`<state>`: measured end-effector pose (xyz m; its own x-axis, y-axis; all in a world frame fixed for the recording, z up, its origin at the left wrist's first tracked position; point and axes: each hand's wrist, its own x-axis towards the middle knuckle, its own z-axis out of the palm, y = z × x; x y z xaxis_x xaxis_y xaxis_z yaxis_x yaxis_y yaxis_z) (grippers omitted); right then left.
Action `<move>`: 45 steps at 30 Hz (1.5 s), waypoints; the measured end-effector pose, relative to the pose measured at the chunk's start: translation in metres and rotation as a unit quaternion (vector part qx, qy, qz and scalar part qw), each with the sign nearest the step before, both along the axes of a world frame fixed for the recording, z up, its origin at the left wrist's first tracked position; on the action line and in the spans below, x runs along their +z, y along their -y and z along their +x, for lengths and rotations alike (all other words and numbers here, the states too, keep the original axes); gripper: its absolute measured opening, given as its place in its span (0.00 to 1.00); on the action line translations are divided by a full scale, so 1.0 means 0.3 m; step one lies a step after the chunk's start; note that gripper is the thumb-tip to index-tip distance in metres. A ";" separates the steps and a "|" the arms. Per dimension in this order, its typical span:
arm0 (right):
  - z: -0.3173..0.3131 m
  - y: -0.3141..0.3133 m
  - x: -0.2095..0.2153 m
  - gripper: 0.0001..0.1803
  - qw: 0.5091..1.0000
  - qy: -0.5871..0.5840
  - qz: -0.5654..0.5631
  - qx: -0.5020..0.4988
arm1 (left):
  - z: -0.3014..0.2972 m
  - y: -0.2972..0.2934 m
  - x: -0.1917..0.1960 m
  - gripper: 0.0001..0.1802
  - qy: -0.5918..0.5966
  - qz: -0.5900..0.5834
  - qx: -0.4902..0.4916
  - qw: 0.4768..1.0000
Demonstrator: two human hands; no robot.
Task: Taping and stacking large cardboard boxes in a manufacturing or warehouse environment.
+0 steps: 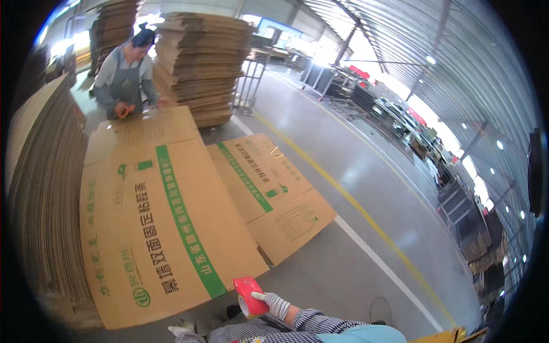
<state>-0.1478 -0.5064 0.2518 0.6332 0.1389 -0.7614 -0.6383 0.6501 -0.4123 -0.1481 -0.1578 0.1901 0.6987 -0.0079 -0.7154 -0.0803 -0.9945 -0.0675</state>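
Note:
My right hand (276, 306), in a white glove with dark stripes, grips a red tape dispenser (249, 297) with a tape roll in it. The dispenser is just off the near right edge of a large flat brown carton (128, 228) with green bands and printing. My left hand (183, 328), also gloved, is low by my body near the carton's front edge. It looks empty, with its fingers loosely apart, though only partly seen. A second printed carton (269, 177) sticks out to the right, partly under the large one.
Across the carton a person (128, 74) in a grey apron holds a small orange tool (123, 111). A tall stack of flat cardboard (48, 200) borders the left side; another stack (200, 66) stands behind. A metal cart (250, 83) is beside it. Yellow floor lines (354, 200) run rightward.

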 end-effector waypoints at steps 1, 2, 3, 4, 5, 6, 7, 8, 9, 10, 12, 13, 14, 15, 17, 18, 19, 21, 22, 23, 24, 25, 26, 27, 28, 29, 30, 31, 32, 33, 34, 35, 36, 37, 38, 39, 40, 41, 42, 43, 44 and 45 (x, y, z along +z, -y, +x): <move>-0.017 -0.008 0.009 0.28 1.000 0.017 0.005 0.002 | 0.015 -0.011 -0.001 0.38 0.021 0.003 0.040 0.999; -0.035 -0.008 0.018 0.28 1.000 0.026 0.008 -0.007 | 0.037 -0.024 0.000 0.38 0.037 0.009 0.060 0.997; -0.058 -0.003 0.023 0.27 1.000 0.024 -0.001 -0.012 | 0.058 -0.035 -0.003 0.38 0.053 0.011 0.071 0.996; -0.074 0.012 0.038 0.27 1.000 0.021 -0.012 -0.014 | 0.083 -0.041 0.000 0.38 0.066 0.010 0.081 0.994; -0.097 0.019 0.051 0.27 0.999 0.031 0.007 -0.034 | 0.104 -0.048 0.005 0.38 0.079 0.008 0.090 0.993; -0.113 0.041 0.062 0.27 0.998 0.037 0.006 -0.040 | 0.121 -0.049 0.006 0.37 0.091 0.006 0.097 0.991; -0.129 0.064 0.073 0.28 0.999 0.024 -0.013 -0.034 | 0.145 -0.046 0.011 0.37 0.105 0.003 0.108 0.989; -0.153 0.070 0.087 0.30 0.999 0.010 -0.031 -0.033 | 0.170 -0.042 0.015 0.37 0.120 -0.002 0.120 0.985; -0.165 0.065 0.129 0.29 0.999 0.006 -0.019 -0.044 | 0.190 -0.038 0.017 0.37 0.136 -0.006 0.133 0.982; -0.164 0.072 0.101 0.29 0.998 0.010 -0.017 -0.060 | 0.216 -0.032 0.020 0.37 0.152 -0.016 0.155 0.976; -0.163 0.091 0.021 0.28 0.998 -0.023 -0.053 -0.014 | 0.274 -0.029 0.034 0.37 0.199 -0.042 0.203 0.958; -0.151 0.085 0.026 0.27 0.999 -0.020 -0.037 -0.009 | 0.296 -0.035 0.047 0.36 0.219 -0.056 0.231 0.946; -0.165 0.104 0.042 0.27 0.998 -0.016 -0.043 -0.044 | 0.334 0.003 0.040 0.36 0.236 -0.082 0.244 0.937; -0.165 0.111 0.055 0.27 0.997 0.005 -0.060 -0.040 | 0.354 0.017 0.046 0.36 0.249 -0.099 0.263 0.927; -0.189 0.154 0.106 0.27 0.996 0.028 -0.074 -0.041 | 0.386 0.048 0.065 0.36 0.270 -0.131 0.295 0.907; -0.190 0.183 0.147 0.28 0.995 0.033 -0.086 -0.026 | 0.402 0.069 0.070 0.36 0.279 -0.145 0.308 0.898; -0.199 0.211 0.172 0.30 0.994 0.038 -0.098 -0.011 | 0.415 0.088 0.078 0.36 0.284 -0.162 0.319 0.890; -0.242 0.277 0.170 0.28 0.992 0.066 -0.101 -0.030 | 0.424 0.120 0.086 0.36 0.295 -0.190 0.339 0.873; -0.267 0.314 0.169 0.26 0.990 0.090 -0.104 -0.043 | 0.430 0.135 0.091 0.35 0.300 -0.208 0.351 0.862; -0.295 0.354 0.169 0.26 0.989 0.093 -0.105 -0.048 | 0.436 0.145 0.097 0.35 0.305 -0.224 0.360 0.852; -0.326 0.396 0.172 0.26 0.988 0.080 -0.117 -0.066 | 0.439 0.153 0.100 0.35 0.309 -0.243 0.373 0.841; -0.362 0.434 0.176 0.26 0.986 0.065 -0.129 -0.084 | 0.440 0.160 0.106 0.35 0.315 -0.258 0.384 0.829; -0.393 0.479 0.161 0.26 0.986 0.065 -0.129 -0.087 | 0.440 0.165 0.109 0.35 0.321 -0.275 0.395 0.816; -0.433 0.530 0.136 0.26 0.984 0.051 -0.133 -0.109 | 0.444 0.179 0.117 0.35 0.328 -0.289 0.404 0.804; -0.464 0.562 0.154 0.26 0.982 0.036 -0.136 -0.127 | 0.442 0.181 0.122 0.35 0.335 -0.303 0.416 0.789; -0.502 0.595 0.177 0.27 0.983 0.023 -0.120 -0.135 | 0.440 0.181 0.128 0.35 0.341 -0.315 0.426 0.777; -0.533 0.634 0.165 0.27 0.983 0.021 -0.120 -0.139 | 0.443 0.194 0.134 0.35 0.346 -0.329 0.435 0.763; -0.559 0.682 0.143 0.28 0.980 0.021 -0.117 -0.159 | 0.442 0.201 0.138 0.35 0.351 -0.344 0.443 0.750; -0.586 0.727 0.122 0.30 0.977 0.022 -0.115 -0.179 | 0.435 0.212 0.139 0.35 0.356 -0.360 0.454 0.733; -0.601 0.766 0.128 0.31 0.977 0.006 -0.132 -0.170 | 0.436 0.216 0.144 0.35 0.363 -0.376 0.464 0.716; -0.619 0.800 0.134 0.31 0.976 0.005 -0.130 -0.172 | 0.434 0.226 0.147 0.35 0.366 -0.390 0.473 0.699; -0.637 0.835 0.143 0.31 0.976 0.031 -0.127 -0.175 | 0.426 0.229 0.144 0.35 0.370 -0.409 0.485 0.679; -0.654 0.860 0.158 0.31 0.974 0.056 -0.125 -0.178 | 0.421 0.233 0.144 0.34 0.372 -0.426 0.495 0.660; -0.654 0.888 0.175 0.31 0.972 0.057 -0.161 -0.164 | 0.408 0.231 0.146 0.34 0.376 -0.444 0.505 0.638; -0.658 0.902 0.194 0.31 0.972 0.056 -0.159 -0.163 | 0.395 0.232 0.144 0.34 0.378 -0.463 0.514 0.615; -0.654 0.907 0.261 0.31 0.963 0.077 -0.185 -0.177 | 0.373 0.230 0.137 0.34 0.380 -0.482 0.525 0.589; -0.664 0.923 0.304 0.31 0.953 0.096 -0.212 -0.194 | 0.347 0.232 0.136 0.34 0.378 -0.503 0.533 0.565; -0.668 0.968 0.296 0.32 0.943 0.127 -0.236 -0.198 | 0.317 0.242 0.128 0.34 0.375 -0.524 0.541 0.540; -0.673 0.997 0.313 0.32 0.944 0.124 -0.235 -0.196 | 0.278 0.258 0.121 0.34 0.371 -0.545 0.548 0.515; -0.665 1.032 0.338 0.32 0.930 0.144 -0.261 -0.217 | 0.237 0.280 0.111 0.34 0.365 -0.565 0.554 0.491; -0.660 1.065 0.361 0.32 0.913 0.164 -0.287 -0.238 | 0.176 0.303 0.089 0.34 0.353 -0.583 0.557 0.474; -0.655 1.093 0.379 0.32 0.914 0.163 -0.286 -0.237 | 0.107 0.345 0.068 0.34 0.337 -0.601 0.560 0.460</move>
<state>-0.3444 -0.8343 0.3653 0.7257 -0.5715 -0.3830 -0.1237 0.4392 -0.8898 -0.1161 -0.2614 0.2105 0.8066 0.5194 -0.2824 0.1645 0.2616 0.9511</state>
